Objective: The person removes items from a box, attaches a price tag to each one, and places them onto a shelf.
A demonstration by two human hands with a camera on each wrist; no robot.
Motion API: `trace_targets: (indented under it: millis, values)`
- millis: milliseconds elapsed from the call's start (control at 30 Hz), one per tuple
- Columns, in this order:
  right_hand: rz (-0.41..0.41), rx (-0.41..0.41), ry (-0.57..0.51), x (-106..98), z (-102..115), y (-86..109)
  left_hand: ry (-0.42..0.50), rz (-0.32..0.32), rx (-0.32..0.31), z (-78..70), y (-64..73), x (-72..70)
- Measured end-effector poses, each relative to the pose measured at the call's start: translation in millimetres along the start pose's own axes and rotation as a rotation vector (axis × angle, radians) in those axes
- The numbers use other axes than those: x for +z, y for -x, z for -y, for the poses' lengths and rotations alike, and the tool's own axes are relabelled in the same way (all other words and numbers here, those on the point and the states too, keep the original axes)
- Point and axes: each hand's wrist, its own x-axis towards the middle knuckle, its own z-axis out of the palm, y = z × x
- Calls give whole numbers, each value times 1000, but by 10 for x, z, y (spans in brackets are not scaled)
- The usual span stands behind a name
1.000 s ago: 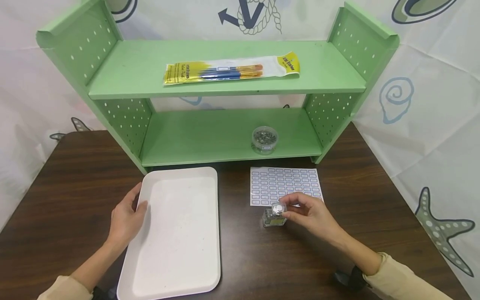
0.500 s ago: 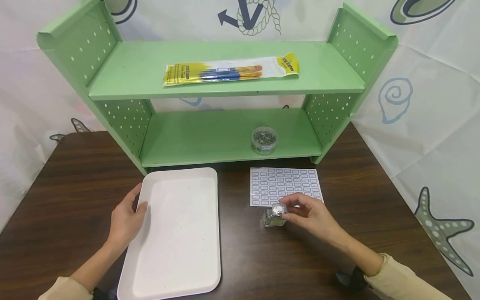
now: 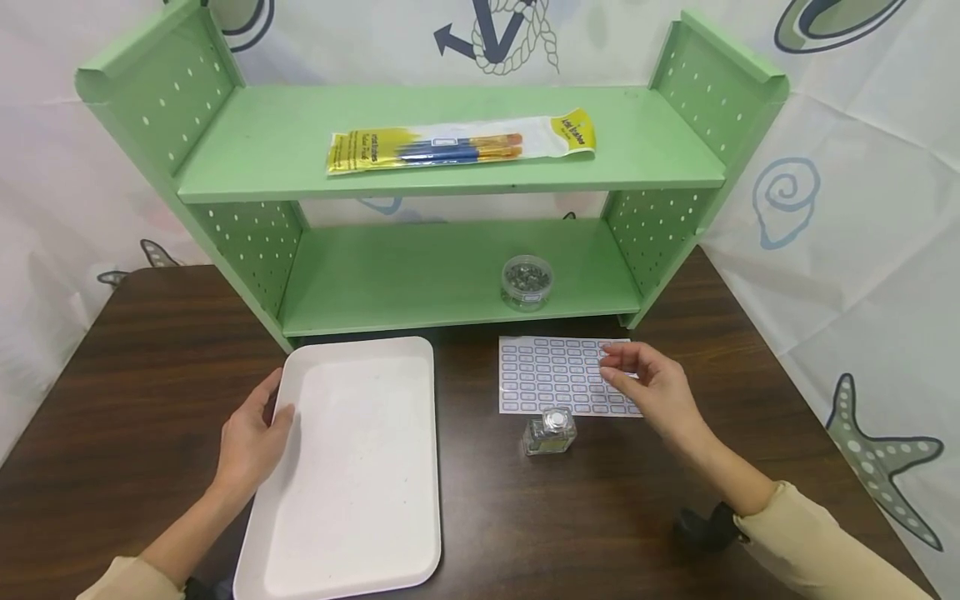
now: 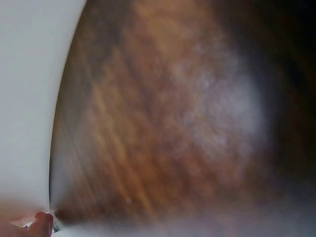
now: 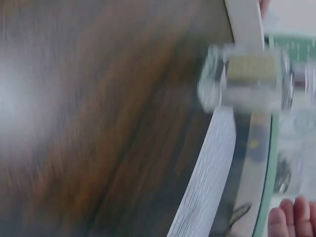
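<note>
In the head view my left hand (image 3: pixel 251 442) holds a white rectangular tray (image 3: pixel 356 475) by its left edge, thumb over the rim. The left wrist view shows a fingertip (image 4: pixel 43 222) at the tray's side. My right hand (image 3: pixel 652 392) hovers over the right part of a white sheet of small blue-bordered labels (image 3: pixel 551 375), its fingers loosely bent and nothing seen between them. Just in front of the sheet stands a small square clear glass bottle (image 3: pixel 550 435) with a clear cap and a yellowish label. That bottle (image 5: pixel 252 74) appears sideways and blurred in the right wrist view.
Behind the tray rises a green two-tier metal shelf (image 3: pixel 450 308). Its upper level carries a packet of artist brushes (image 3: pixel 461 142). A round clear tub (image 3: pixel 527 283) of small metallic pieces sits on the lower level. Dark wood table (image 3: pixel 480 533) lies beneath everything.
My right hand has let go of the bottle's cap and moved back and right, over the label sheet. The bottle remains standing in place. The left hand and tray have not moved.
</note>
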Motion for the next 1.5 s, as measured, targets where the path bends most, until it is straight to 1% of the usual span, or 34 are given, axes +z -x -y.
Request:
trace_targets:
  millis: [67,167,300,400,633,733,800,867,933,1033,1100,1133,1200,1267,1333,1400,1500]
  values:
    - [-47,36,46,-70,-77,-78,-4,1,2,0,1,-2]
    - [-91,77,113,-155,-213,-169,-10,2,1,4,7,-3]
    - [-95,132,197,-241,-368,-246,-11,-2,11,11,3,-5]
    - [-76,173,263,-281,-440,-295,-7,-6,19,15,-1,-7]
    - [11,239,456,-298,-514,-417,-1,-12,19,26,15,-4]
    - [33,267,513,-292,-544,-467,-4,-38,40,34,10,-8]
    - [45,283,544,-284,-557,-496,17,-65,59,27,4,-22]
    - [54,294,569,-277,-573,-523,49,-102,81,-4,1,-49]
    - [60,298,587,-266,-574,-544,99,-138,113,-80,2,-88]
    - [67,304,594,-260,-567,-565,164,-173,185,-265,8,-138]
    - [73,311,595,-259,-554,-574,197,-170,243,-426,22,-158]
    - [75,313,597,-261,-551,-576,205,-160,272,-509,29,-162]
    - [79,316,597,-259,-545,-579,217,-110,325,-667,42,-160]
    - [83,315,597,-253,-542,-579,214,-40,361,-810,51,-150]
    - [84,317,597,-245,-537,-573,208,49,386,-936,47,-119]
    - [81,320,596,-239,-535,-563,219,149,384,-1053,31,-64]
    - [74,327,591,-231,-536,-545,254,305,343,-1221,-8,75]
